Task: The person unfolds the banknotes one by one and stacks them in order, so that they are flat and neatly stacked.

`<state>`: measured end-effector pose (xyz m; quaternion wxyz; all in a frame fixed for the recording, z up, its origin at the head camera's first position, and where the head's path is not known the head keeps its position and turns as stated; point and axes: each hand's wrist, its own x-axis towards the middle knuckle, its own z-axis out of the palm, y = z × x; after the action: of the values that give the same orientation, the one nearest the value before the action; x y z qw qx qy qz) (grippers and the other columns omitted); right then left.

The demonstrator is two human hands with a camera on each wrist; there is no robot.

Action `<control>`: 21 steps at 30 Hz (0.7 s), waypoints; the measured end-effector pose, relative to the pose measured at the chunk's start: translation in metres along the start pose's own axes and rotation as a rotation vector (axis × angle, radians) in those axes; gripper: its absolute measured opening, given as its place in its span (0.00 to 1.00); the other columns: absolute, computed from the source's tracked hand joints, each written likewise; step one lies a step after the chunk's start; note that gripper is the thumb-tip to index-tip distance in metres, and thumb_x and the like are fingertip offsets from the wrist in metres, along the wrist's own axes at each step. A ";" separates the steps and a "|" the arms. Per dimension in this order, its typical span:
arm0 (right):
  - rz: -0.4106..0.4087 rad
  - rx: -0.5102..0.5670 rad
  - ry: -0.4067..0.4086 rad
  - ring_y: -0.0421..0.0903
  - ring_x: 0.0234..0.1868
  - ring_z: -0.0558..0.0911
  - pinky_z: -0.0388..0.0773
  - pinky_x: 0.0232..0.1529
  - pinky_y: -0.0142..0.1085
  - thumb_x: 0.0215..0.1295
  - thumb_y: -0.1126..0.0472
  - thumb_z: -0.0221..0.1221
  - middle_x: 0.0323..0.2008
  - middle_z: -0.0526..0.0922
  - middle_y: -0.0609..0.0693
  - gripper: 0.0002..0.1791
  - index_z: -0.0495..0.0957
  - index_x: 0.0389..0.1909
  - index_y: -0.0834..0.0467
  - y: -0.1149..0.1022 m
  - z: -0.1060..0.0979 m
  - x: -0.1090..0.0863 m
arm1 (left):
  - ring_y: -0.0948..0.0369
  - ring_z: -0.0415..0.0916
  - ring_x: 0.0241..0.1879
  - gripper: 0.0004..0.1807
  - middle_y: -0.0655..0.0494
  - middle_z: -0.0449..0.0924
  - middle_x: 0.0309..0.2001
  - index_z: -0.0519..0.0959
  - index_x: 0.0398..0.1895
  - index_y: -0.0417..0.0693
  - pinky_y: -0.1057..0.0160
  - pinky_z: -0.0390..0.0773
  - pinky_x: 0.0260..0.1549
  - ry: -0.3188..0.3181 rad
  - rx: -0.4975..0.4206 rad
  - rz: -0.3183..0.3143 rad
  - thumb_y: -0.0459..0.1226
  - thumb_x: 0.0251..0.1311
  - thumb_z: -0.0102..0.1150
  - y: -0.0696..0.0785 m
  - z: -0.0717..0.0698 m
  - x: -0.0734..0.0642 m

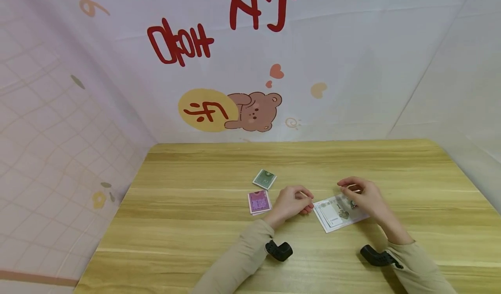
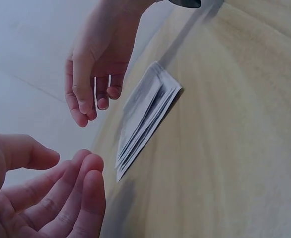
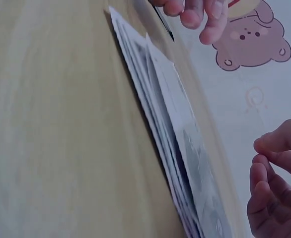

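A small pile of pale grey-green banknotes lies on the table between the hands, its layered edges fanned slightly apart in both wrist views. My left hand is at the pile's left corner, fingers loosely bent; the left wrist view shows a gap between its thumb and fingers, with nothing in it. Over the far right part of the pile hovers my right hand. Its thumb and index fingertips come together in the right wrist view, no note showing between them, and the other fingers are loosely curled.
Left of the left hand lie a purple note stack and, just behind it, a green note stack. The wooden table ends at a printed cloth backdrop. Each wrist carries a black camera mount.
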<state>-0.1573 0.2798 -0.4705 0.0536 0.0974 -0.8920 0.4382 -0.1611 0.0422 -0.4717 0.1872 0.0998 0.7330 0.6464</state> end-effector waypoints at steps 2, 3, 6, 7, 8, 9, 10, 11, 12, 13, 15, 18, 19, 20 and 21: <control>-0.010 0.002 -0.005 0.45 0.35 0.81 0.76 0.30 0.30 0.64 0.67 0.60 0.39 0.84 0.59 0.08 0.82 0.42 0.65 -0.003 0.003 0.002 | 0.58 0.81 0.24 0.05 0.46 0.83 0.25 0.79 0.38 0.31 0.63 0.83 0.25 0.003 -0.005 0.007 0.25 0.61 0.56 0.001 -0.004 0.001; -0.019 0.004 -0.009 0.46 0.34 0.81 0.76 0.31 0.30 0.64 0.68 0.60 0.39 0.84 0.59 0.08 0.82 0.42 0.65 -0.004 0.004 0.003 | 0.58 0.81 0.24 0.05 0.46 0.83 0.25 0.79 0.38 0.30 0.62 0.83 0.26 0.004 -0.007 0.010 0.25 0.61 0.55 0.001 -0.006 0.001; -0.041 0.016 -0.035 0.47 0.33 0.81 0.76 0.30 0.31 0.64 0.69 0.59 0.37 0.84 0.58 0.07 0.82 0.41 0.65 -0.007 0.006 0.006 | 0.57 0.82 0.25 0.06 0.45 0.83 0.26 0.79 0.39 0.30 0.60 0.83 0.27 0.006 -0.009 0.018 0.25 0.61 0.55 0.003 -0.014 0.001; -0.043 0.021 -0.045 0.48 0.33 0.81 0.76 0.29 0.31 0.63 0.70 0.59 0.37 0.84 0.58 0.07 0.82 0.41 0.65 -0.008 0.007 0.006 | 0.56 0.82 0.25 0.06 0.45 0.83 0.27 0.79 0.39 0.29 0.60 0.83 0.28 0.005 -0.006 0.023 0.25 0.61 0.55 0.003 -0.016 0.001; -0.046 0.027 -0.058 0.48 0.33 0.81 0.76 0.29 0.31 0.63 0.70 0.60 0.37 0.84 0.58 0.07 0.82 0.41 0.65 -0.008 0.008 0.007 | 0.55 0.82 0.26 0.06 0.44 0.83 0.27 0.78 0.39 0.29 0.59 0.83 0.29 0.003 -0.005 0.028 0.24 0.61 0.55 0.003 -0.019 0.002; -0.050 0.032 -0.072 0.48 0.32 0.81 0.77 0.29 0.31 0.63 0.71 0.60 0.37 0.84 0.58 0.07 0.81 0.41 0.66 -0.009 0.009 0.008 | 0.53 0.82 0.27 0.06 0.43 0.83 0.27 0.78 0.39 0.28 0.58 0.84 0.30 0.001 -0.005 0.035 0.24 0.61 0.55 0.003 -0.022 0.002; -0.052 0.038 -0.088 0.49 0.32 0.82 0.77 0.30 0.31 0.62 0.71 0.60 0.37 0.84 0.58 0.08 0.81 0.41 0.66 -0.010 0.010 0.009 | 0.51 0.82 0.28 0.06 0.41 0.83 0.28 0.78 0.40 0.27 0.56 0.84 0.31 -0.002 -0.009 0.040 0.24 0.61 0.55 0.003 -0.025 0.002; -0.052 0.043 -0.104 0.49 0.32 0.82 0.77 0.30 0.31 0.63 0.71 0.60 0.37 0.84 0.58 0.08 0.81 0.42 0.66 -0.010 0.010 0.009 | 0.49 0.82 0.28 0.07 0.40 0.83 0.28 0.78 0.40 0.27 0.56 0.84 0.31 -0.003 -0.010 0.046 0.24 0.61 0.54 0.002 -0.027 0.002; -0.055 0.050 -0.119 0.50 0.32 0.82 0.77 0.30 0.31 0.62 0.71 0.60 0.37 0.84 0.58 0.08 0.81 0.42 0.66 -0.011 0.011 0.010 | 0.48 0.82 0.29 0.07 0.38 0.82 0.29 0.78 0.40 0.26 0.55 0.84 0.31 -0.004 -0.013 0.048 0.23 0.61 0.54 0.002 -0.030 0.002; -0.061 0.054 -0.134 0.50 0.33 0.82 0.78 0.32 0.31 0.63 0.71 0.60 0.37 0.84 0.58 0.08 0.81 0.42 0.66 -0.012 0.011 0.011 | 0.46 0.82 0.30 0.07 0.37 0.82 0.30 0.78 0.40 0.26 0.55 0.84 0.32 -0.006 -0.015 0.049 0.23 0.61 0.53 0.002 -0.033 0.002; -0.070 0.068 -0.169 0.51 0.34 0.83 0.78 0.33 0.32 0.63 0.71 0.60 0.38 0.84 0.57 0.09 0.81 0.43 0.66 -0.014 0.012 0.012 | 0.45 0.82 0.30 0.07 0.36 0.82 0.30 0.78 0.40 0.26 0.56 0.83 0.32 -0.005 -0.007 0.051 0.23 0.61 0.53 0.001 -0.039 0.001; -0.092 0.077 -0.230 0.50 0.35 0.83 0.79 0.34 0.32 0.64 0.70 0.59 0.38 0.84 0.56 0.10 0.80 0.45 0.66 -0.016 0.014 0.014 | 0.46 0.82 0.30 0.07 0.36 0.82 0.30 0.78 0.40 0.27 0.57 0.83 0.32 -0.005 0.028 0.054 0.23 0.61 0.53 0.000 -0.048 -0.001; -0.101 0.079 -0.250 0.50 0.36 0.83 0.79 0.35 0.33 0.64 0.70 0.59 0.38 0.84 0.56 0.10 0.80 0.45 0.66 -0.018 0.015 0.015 | 0.46 0.82 0.30 0.07 0.37 0.82 0.30 0.78 0.40 0.28 0.57 0.83 0.32 -0.003 0.049 0.055 0.24 0.62 0.53 -0.001 -0.051 -0.003; -0.111 0.078 -0.269 0.50 0.37 0.83 0.80 0.36 0.33 0.64 0.70 0.60 0.38 0.84 0.55 0.10 0.80 0.46 0.66 -0.019 0.016 0.015 | 0.47 0.82 0.30 0.07 0.38 0.82 0.30 0.78 0.40 0.29 0.58 0.83 0.31 -0.001 0.074 0.059 0.25 0.62 0.54 -0.002 -0.055 -0.004; -0.123 0.074 -0.286 0.49 0.38 0.83 0.80 0.37 0.33 0.64 0.69 0.60 0.38 0.84 0.55 0.10 0.80 0.46 0.66 -0.019 0.017 0.016 | 0.47 0.82 0.30 0.07 0.39 0.83 0.30 0.78 0.40 0.29 0.58 0.83 0.31 -0.001 0.094 0.063 0.25 0.62 0.54 -0.003 -0.058 -0.006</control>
<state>-0.1688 0.2531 -0.4628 -0.0507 0.2152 -0.8660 0.4486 -0.1790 -0.0138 -0.4686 0.1621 0.1319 0.7588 0.6169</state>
